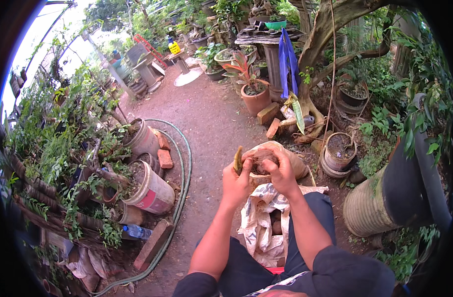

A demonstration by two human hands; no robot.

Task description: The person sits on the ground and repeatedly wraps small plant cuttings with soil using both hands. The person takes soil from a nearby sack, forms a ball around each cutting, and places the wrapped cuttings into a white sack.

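My left hand (pixel 237 182) and my right hand (pixel 284 176) meet over a pale sack (pixel 297 161) with its mouth rolled open. Between them is a clump of brown fibre (pixel 265 157), which looks like coconut husk. The right fingers curl around its far side, while the left thumb and fingertips pinch its near left edge. A curved yellow-brown piece (pixel 238 159), perhaps husk rind, sticks up from the left hand. Closer to me, a white woven sack (pixel 261 237) lies between my legs, with brown lumps (pixel 276 222) showing in its opening.
A green hose (pixel 189 156) loops along the left beside plant buckets (pixel 156 193), bricks (pixel 165 159) and a plastic bottle (pixel 137 232). On the right stand a small planted bucket (pixel 339 148) and a large ribbed pot (pixel 367 206). Ahead is a terracotta pot (pixel 256 100).
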